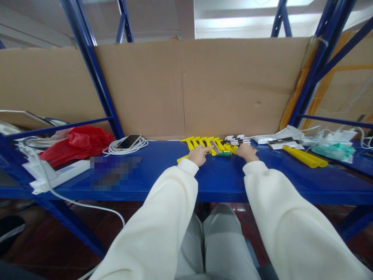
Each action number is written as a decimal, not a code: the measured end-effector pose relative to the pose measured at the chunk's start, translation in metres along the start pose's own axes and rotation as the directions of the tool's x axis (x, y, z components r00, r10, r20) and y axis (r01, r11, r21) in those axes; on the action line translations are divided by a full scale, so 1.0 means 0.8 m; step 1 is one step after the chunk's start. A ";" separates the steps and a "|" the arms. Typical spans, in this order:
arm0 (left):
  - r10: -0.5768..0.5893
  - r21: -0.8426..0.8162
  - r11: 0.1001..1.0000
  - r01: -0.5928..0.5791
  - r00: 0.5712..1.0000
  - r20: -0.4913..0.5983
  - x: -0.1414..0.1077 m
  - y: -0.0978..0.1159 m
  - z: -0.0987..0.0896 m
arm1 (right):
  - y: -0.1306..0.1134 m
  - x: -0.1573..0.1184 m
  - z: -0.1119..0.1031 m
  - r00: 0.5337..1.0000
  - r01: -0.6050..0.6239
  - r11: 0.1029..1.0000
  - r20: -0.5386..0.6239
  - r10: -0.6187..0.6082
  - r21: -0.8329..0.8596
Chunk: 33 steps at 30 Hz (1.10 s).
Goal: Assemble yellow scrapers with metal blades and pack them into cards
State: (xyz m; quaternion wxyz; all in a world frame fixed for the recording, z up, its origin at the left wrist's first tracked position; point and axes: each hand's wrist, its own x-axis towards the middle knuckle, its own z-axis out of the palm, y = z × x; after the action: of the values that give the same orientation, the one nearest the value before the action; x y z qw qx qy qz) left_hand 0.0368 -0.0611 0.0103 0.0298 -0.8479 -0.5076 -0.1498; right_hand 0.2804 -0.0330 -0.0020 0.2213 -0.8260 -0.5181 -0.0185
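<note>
My left hand [198,154] is on the blue shelf top, its index finger stretched out to a grey flat piece [215,147]; its other fingers look curled. A green and yellow piece [223,154] lies beside that grey piece. To the right, my right hand [247,152] has its fingers bent together at the right end of the yellow pieces; what they hold, if anything, is hidden. Several yellow T-shaped pieces [201,140] lie in a row behind my hands. Small black-and-white sticks [237,139] are grouped just behind my right hand.
Coiled white cable [126,146] with a phone [129,141] on it, a red bag [80,142] and a white power strip [65,175] lie left. Yellow tubes [305,156] and a green bag [333,151] lie right. Cardboard [180,89] stands behind; blue posts [97,70] flank it.
</note>
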 end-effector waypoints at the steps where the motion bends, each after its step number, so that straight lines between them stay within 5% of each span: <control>1: -0.002 0.000 1.000 0.002 1.000 0.000 -0.001 0.001 -0.001 | 0.001 0.001 0.002 1.000 0.000 1.000 -0.011 0.000 0.016; 11: 0.000 -0.001 1.000 0.000 1.000 0.003 -0.004 0.005 -0.004 | -0.008 -0.012 -0.025 0.981 -0.068 0.960 -0.157 0.114 0.273; 16: 0.010 -0.014 1.000 -0.009 1.000 0.025 -0.004 0.005 -0.006 | -0.010 0.003 -0.016 0.956 0.056 0.755 -0.254 0.149 0.653; 22: 0.006 -0.019 1.000 -0.006 0.999 0.035 -0.003 0.004 -0.006 | -0.023 -0.002 -0.013 0.973 0.000 0.372 -0.085 0.212 0.928; 33: 0.014 -0.044 0.999 -0.013 0.999 0.029 -0.003 0.004 -0.005 | -0.041 -0.037 -0.036 0.960 -0.270 0.266 0.236 0.154 0.925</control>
State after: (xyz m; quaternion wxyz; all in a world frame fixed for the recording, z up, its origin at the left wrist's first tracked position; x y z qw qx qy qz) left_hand 0.0372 -0.0657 0.0138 0.0046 -0.8539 -0.4988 -0.1484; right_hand 0.2439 -0.0571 0.0279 0.6407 -0.5952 -0.3230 0.3617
